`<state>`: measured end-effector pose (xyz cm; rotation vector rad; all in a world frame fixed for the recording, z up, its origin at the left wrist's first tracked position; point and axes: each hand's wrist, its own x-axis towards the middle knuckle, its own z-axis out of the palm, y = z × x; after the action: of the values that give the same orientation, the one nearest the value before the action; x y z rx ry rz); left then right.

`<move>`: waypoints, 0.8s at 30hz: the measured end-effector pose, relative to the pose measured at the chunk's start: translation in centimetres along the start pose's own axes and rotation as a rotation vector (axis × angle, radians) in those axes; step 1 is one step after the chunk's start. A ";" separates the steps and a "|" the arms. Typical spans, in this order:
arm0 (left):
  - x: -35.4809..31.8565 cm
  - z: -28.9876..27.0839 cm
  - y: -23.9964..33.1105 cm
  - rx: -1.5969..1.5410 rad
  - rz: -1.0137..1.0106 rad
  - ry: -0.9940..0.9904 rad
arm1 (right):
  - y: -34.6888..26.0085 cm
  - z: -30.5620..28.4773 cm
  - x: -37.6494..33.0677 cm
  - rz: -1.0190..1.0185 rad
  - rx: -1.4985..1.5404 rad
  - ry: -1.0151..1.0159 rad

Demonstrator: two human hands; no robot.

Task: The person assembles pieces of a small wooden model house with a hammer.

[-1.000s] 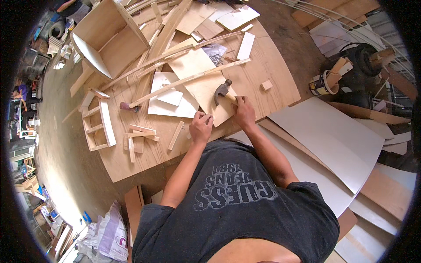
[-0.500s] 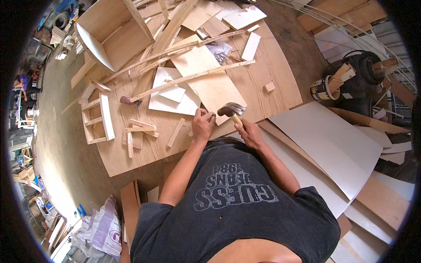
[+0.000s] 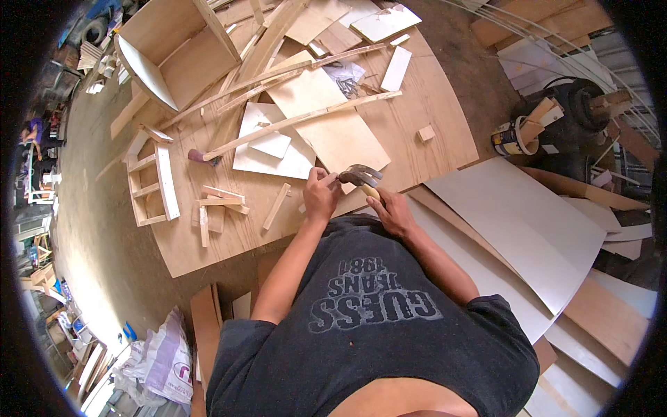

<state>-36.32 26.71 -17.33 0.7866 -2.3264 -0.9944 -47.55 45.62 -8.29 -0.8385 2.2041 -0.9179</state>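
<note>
My right hand [image 3: 394,214] is closed round the pale wooden handle of a claw hammer [image 3: 360,175]. Its dark metal face meets the fingertips of my left hand [image 3: 322,194]. That hand is pinched together, and whatever it may hold is too small to name. Both hands are at the near edge of a wooden worktable [image 3: 438,104]. Just beyond them lies a pale plywood panel [image 3: 340,135], with a white board [image 3: 274,163] to its left. A short wooden strip [image 3: 277,207] rests left of my left hand.
A plywood box [image 3: 184,62] and a small wooden frame [image 3: 153,181] stand at left. Long strips [image 3: 313,115] cross the table, near a plastic bag of nails [image 3: 345,75]. Large grey sheets [image 3: 521,226] lie at right, below a bucket of offcuts [image 3: 514,137].
The hammer head has tipped slightly left and down, from a small gap to contact with my left fingertips. My left hand has barely shifted.
</note>
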 end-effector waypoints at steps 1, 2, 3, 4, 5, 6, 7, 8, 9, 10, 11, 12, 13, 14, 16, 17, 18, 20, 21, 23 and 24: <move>-0.2 0.2 -0.2 -0.002 0.000 -0.002 | 0.4 0.1 0.0 0.002 -0.001 0.001; -0.4 0.2 -0.4 0.008 0.002 -0.002 | 1.2 0.4 0.0 0.002 -0.054 -0.017; -0.2 0.1 -0.5 0.022 0.006 0.002 | 1.0 0.4 0.3 -0.003 -0.105 -0.034; -0.1 0.2 -0.4 0.022 0.007 0.005 | 0.9 0.2 0.2 -0.006 -0.105 -0.033; 0.0 0.3 -0.2 -0.006 -0.004 0.002 | 0.7 0.0 0.0 0.008 -0.050 -0.016; -0.2 0.4 -0.1 -0.036 -0.018 -0.009 | 0.5 -0.2 -0.4 0.029 0.008 0.000; -0.2 0.4 -0.1 -0.035 -0.020 -0.013 | 0.8 0.0 -0.3 0.033 0.010 -0.001; -0.1 0.4 -0.1 -0.021 -0.011 -0.015 | 1.2 0.2 0.0 0.021 -0.048 0.006; 0.0 0.6 -0.2 -0.009 0.001 -0.012 | 1.3 0.3 0.3 0.005 -0.110 0.015; -0.2 0.7 -0.5 -0.012 0.002 -0.012 | 1.4 0.3 0.2 0.005 -0.112 0.016; -0.4 0.7 -0.7 -0.014 0.017 -0.009 | 1.5 0.4 -0.1 -0.016 -0.087 0.024; -0.4 0.4 -0.6 -0.014 0.030 -0.007 | 1.2 0.5 -0.1 -0.037 -0.059 0.029; -0.1 0.4 -0.4 -0.012 0.029 -0.007 | 1.1 0.3 -0.1 -0.038 -0.058 0.027; 0.1 0.5 -0.2 -0.011 0.026 -0.014 | 0.9 -0.1 0.0 -0.047 -0.039 0.039; 0.0 0.6 0.0 -0.013 0.022 -0.027 | 1.3 -0.1 -0.1 -0.051 -0.020 0.052; -0.1 0.6 0.0 -0.002 0.021 -0.045 | 2.3 0.5 0.2 -0.053 -0.041 0.039; 0.0 0.6 -0.3 0.009 0.022 -0.056 | 2.3 0.6 0.6 -0.061 -0.065 0.026; -0.1 0.7 -0.5 -0.018 0.034 -0.034 | 2.5 0.4 0.4 -0.081 -0.078 0.038; -0.3 0.5 -0.4 -0.042 0.039 -0.022 | 2.0 0.4 0.2 -0.092 -0.083 0.044; 0.2 0.6 -0.2 -0.046 0.018 -0.009 | 1.0 -0.2 0.2 -0.035 -0.053 0.034; 0.3 0.7 0.0 -0.054 0.002 0.006 | 0.6 -0.6 0.2 0.021 -0.027 0.029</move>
<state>-36.94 26.84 -17.74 0.7646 -2.2851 -1.0485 -48.24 46.04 -8.42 -0.8175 2.2509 -0.8972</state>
